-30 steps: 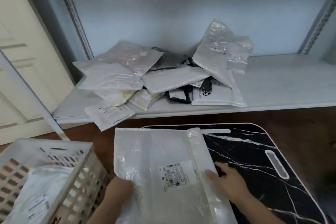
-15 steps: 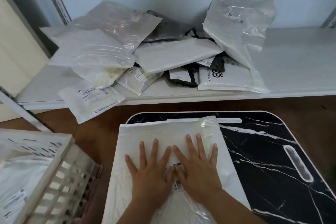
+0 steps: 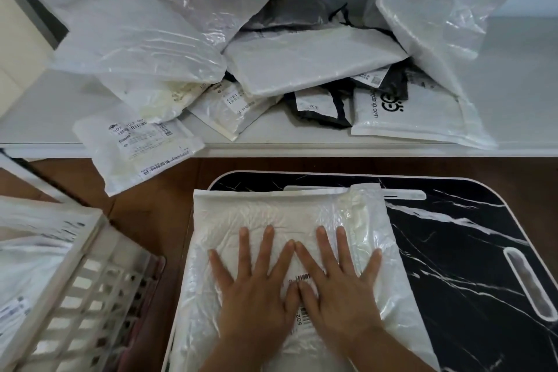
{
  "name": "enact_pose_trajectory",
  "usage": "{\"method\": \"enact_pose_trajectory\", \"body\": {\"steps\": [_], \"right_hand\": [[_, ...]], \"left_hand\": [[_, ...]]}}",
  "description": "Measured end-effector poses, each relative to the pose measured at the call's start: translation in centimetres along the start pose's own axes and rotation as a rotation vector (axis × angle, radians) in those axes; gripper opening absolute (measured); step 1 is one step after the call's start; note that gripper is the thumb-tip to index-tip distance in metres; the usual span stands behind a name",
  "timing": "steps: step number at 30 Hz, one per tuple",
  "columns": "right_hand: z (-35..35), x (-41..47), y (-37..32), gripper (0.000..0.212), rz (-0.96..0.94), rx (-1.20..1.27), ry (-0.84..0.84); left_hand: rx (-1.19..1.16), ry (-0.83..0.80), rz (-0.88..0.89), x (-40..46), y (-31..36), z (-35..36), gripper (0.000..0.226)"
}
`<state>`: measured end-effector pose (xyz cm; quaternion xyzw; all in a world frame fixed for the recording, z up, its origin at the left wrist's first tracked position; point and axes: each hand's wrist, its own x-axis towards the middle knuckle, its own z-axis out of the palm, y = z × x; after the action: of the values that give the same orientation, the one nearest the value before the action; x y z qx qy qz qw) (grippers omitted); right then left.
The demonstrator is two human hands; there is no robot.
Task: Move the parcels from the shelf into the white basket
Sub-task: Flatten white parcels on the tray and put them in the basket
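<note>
Parcel (image 3: pixel 271 214) | white crinkly plastic, barcode label, flat on black marbled desk (image 3: pixel 453 251) | left hand (image 3: pixel 256 290) & right hand (image 3: pixel 335 287) flat, fingers spread, pressing it

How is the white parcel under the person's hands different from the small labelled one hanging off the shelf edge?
The white parcel under the hands lies flat on the black marble-patterned tabletop, pressed by the left hand and right hand; the small labelled parcel sits untouched, overhanging the shelf edge. The first looks larger in this view. Its label is mostly covered; the small one's shows fully. Both are white plastic mailers with barcodes.
</note>
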<state>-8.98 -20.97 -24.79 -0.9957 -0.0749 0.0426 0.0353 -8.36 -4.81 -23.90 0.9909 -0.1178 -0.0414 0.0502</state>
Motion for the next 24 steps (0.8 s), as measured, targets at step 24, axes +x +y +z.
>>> {"method": "enact_pose_trajectory", "body": {"steps": [24], "right_hand": [[-0.8, 5.1, -0.3, 0.055, -0.14, 0.079, -0.012]], "left_hand": [[-0.036, 0.051, -0.05, 3.3, -1.3, 0.2, 0.05]]}}
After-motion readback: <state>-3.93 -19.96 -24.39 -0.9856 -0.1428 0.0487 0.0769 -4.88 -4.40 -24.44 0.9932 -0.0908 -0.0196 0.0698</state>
